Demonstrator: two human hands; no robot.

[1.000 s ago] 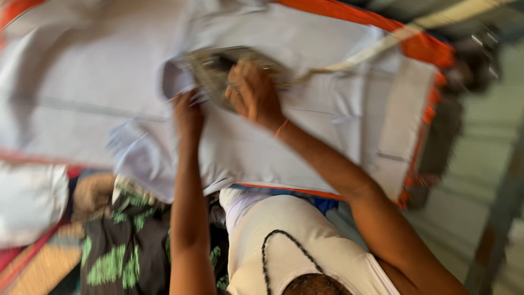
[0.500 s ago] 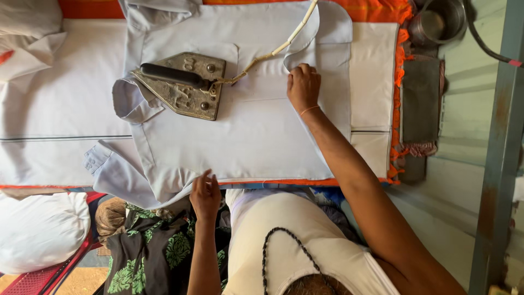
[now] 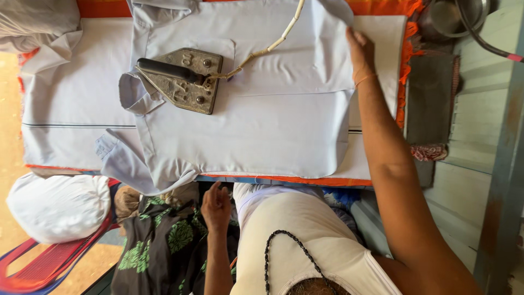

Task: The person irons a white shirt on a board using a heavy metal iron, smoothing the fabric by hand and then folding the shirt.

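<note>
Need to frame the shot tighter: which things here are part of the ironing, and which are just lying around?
In use: shirt, iron, its cord, ironing table, right hand on the shirt's edge.

Lying about: white bundle, green-patterned cloth, metal pot. Left hand hangs below the table.

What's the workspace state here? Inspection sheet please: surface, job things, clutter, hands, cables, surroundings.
Surface: ironing table padded in white cloth over orange.
Job things: pale shirt spread flat; metal iron with black handle resting on it.
Clutter: white bundle; dark green-print cloth below the table edge.
Hands: right hand flat on the shirt's edge; left hand below the table edge, holding nothing.
Cables: beaded cord runs from the iron across the shirt.
Surroundings: metal pot; green wall.
</note>
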